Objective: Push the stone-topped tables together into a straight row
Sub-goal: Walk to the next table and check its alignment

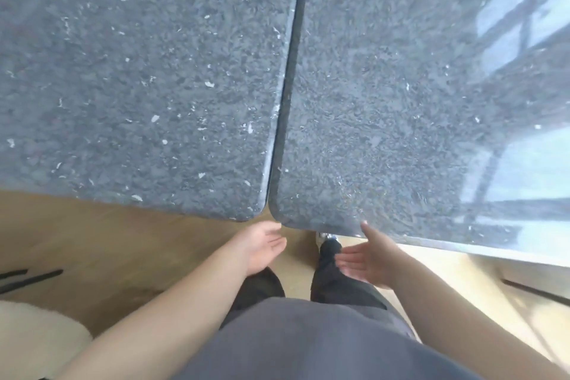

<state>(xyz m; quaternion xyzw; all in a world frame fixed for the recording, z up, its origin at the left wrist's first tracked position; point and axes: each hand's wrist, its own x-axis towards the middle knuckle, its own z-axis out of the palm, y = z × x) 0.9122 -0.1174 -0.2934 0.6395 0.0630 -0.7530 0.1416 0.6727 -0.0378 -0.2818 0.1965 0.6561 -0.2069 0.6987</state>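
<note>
Two stone tabletops, left table [138, 77] and right table [401, 95], meet along a narrow seam. Left hand [262, 245] and right hand [367, 259] hover open-fingered, empty, below the seam's near end.

Sunlit pale wooden floor [101, 256], white fluffy seat [34, 339] at lower left.

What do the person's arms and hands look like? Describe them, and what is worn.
Both forearms are bare, with no sleeves in view. The left hand and right hand wear no gloves, and no rings or watch show. Below them are a grey top and dark trousers.
</note>
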